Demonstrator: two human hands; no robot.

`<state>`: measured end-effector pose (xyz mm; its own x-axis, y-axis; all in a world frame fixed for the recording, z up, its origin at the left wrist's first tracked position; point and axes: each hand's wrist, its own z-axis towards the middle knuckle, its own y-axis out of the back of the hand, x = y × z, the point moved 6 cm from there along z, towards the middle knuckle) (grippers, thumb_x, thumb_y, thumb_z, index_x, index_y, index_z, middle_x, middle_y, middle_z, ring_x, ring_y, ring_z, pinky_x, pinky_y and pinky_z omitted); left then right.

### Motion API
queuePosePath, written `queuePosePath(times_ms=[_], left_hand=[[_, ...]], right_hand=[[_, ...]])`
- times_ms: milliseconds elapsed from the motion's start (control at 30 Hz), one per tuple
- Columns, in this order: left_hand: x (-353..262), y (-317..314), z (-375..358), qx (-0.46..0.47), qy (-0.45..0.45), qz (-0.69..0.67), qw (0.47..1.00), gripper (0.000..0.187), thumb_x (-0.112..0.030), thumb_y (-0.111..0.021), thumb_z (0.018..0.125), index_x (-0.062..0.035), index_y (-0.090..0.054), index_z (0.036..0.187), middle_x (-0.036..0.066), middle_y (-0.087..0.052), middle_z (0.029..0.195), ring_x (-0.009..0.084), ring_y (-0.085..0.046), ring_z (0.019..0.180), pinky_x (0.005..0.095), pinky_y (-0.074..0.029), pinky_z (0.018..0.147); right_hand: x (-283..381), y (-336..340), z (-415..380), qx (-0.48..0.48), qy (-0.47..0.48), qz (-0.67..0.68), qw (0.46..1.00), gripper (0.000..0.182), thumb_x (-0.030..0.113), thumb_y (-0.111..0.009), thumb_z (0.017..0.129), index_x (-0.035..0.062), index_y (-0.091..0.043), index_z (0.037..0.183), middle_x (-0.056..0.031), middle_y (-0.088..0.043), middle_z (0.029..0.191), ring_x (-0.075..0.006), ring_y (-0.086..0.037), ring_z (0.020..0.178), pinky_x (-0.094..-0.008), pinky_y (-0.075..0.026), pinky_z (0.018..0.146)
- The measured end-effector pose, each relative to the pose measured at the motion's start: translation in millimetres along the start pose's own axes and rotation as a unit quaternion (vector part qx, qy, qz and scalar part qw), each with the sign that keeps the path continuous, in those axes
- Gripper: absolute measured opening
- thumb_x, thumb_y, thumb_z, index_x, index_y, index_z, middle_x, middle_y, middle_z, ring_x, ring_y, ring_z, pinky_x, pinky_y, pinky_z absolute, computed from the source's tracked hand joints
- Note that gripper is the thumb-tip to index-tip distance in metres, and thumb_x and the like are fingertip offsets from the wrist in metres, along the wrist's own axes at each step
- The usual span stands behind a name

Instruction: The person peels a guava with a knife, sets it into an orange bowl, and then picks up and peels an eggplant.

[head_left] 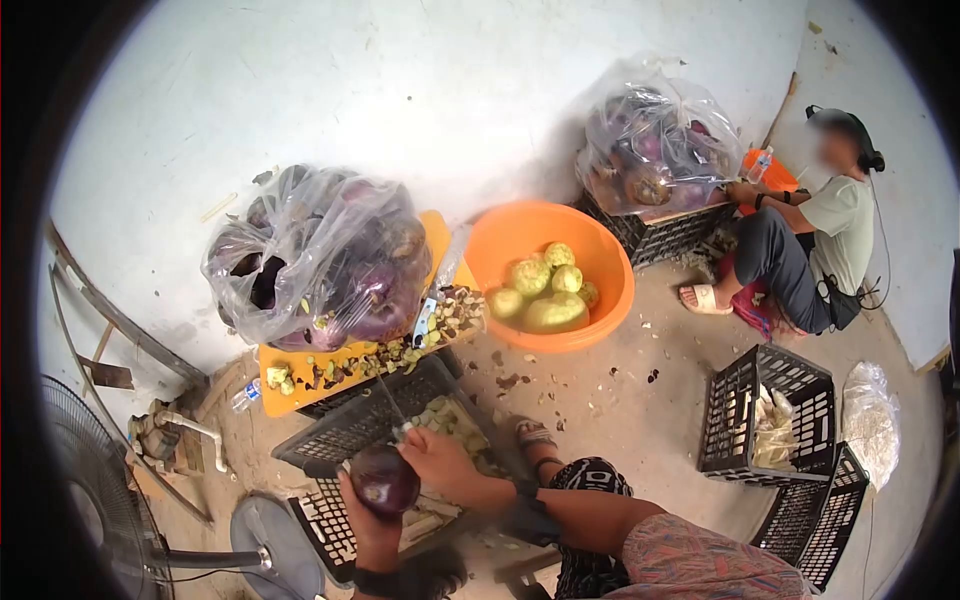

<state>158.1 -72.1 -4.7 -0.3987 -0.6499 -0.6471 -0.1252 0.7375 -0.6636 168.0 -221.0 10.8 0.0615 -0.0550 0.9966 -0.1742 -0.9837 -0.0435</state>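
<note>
My left hand [368, 520] is wrapped around a round dark-purple eggplant [386, 482], held over a black plastic crate [335, 460]. In my right hand [442, 464], just beside the eggplant, is a knife [391, 400]; its thin blade points up and away from me. Pale peelings or pieces lie in the crate below. Beyond it, an orange board [285, 390] carries scattered trimmings [350, 368], a second blade [427, 318] and a big clear bag of eggplants [330, 270].
An orange basin [610, 300] holds several peeled, pale-green eggplants [555, 312]. At the right, a person [825, 230] sits by another eggplant bag [655, 150] on a crate. More black crates [745, 430] and a clear bag [870, 420] stand right. A fan [85, 480] stands left.
</note>
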Motion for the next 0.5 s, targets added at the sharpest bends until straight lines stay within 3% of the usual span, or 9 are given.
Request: queuePosePath(times_ms=[100,167,200,267,500], left_hand=[[-8,2,-9,-0.002,-0.007,0.003,1.000,0.054,-0.054,-0.036,0.094,-0.0102,-0.053,0.120,0.009,-0.058,0.118,0.0252,-0.056,0.109,0.0421,-0.044,0.096],[-10,9,-14,-0.017,-0.024,0.000,1.000,0.054,-0.055,-0.036,0.093,-0.0110,-0.053,0.120,0.009,-0.058,0.118,0.0246,-0.057,0.108,0.0421,-0.045,0.095],[-10,11,-17,-0.022,-0.031,0.005,0.999,0.054,-0.055,-0.036,0.093,-0.0118,-0.052,0.121,0.008,-0.058,0.117,0.0244,-0.058,0.107,0.0425,-0.046,0.093],[-8,14,-22,-0.021,-0.038,0.014,0.999,0.055,-0.056,-0.036,0.092,-0.0120,-0.052,0.121,0.008,-0.058,0.117,0.0245,-0.058,0.107,0.0429,-0.046,0.093],[-9,2,-40,-0.023,-0.028,0.039,0.999,0.056,-0.056,-0.037,0.092,-0.0114,-0.050,0.122,0.008,-0.057,0.119,0.0268,-0.057,0.108,0.0468,-0.046,0.091]], right_hand=[[5,-14,-3,0.013,-0.014,0.013,1.000,0.026,0.024,-0.058,0.088,0.0011,-0.050,0.080,-0.0087,-0.052,0.068,-0.0180,-0.049,0.061,-0.0349,-0.040,0.059],[13,-18,-11,0.025,-0.009,0.014,1.000,0.020,0.019,-0.058,0.089,0.0011,-0.052,0.082,-0.0027,-0.051,0.068,-0.0098,-0.046,0.064,-0.0284,-0.039,0.058],[10,-21,-14,0.030,-0.008,0.018,0.999,0.020,0.019,-0.058,0.089,0.0011,-0.052,0.082,-0.0027,-0.051,0.068,-0.0098,-0.046,0.064,-0.0284,-0.039,0.058],[4,-20,-15,0.022,0.006,0.009,1.000,0.026,0.025,-0.058,0.086,-0.0001,-0.054,0.084,-0.0118,-0.058,0.072,-0.0246,-0.058,0.067,-0.0376,-0.043,0.063],[19,-4,-25,0.078,-0.009,0.027,0.997,0.024,0.024,-0.058,0.086,-0.0003,-0.055,0.084,-0.0127,-0.059,0.072,-0.0255,-0.059,0.068,-0.0373,-0.044,0.062]])
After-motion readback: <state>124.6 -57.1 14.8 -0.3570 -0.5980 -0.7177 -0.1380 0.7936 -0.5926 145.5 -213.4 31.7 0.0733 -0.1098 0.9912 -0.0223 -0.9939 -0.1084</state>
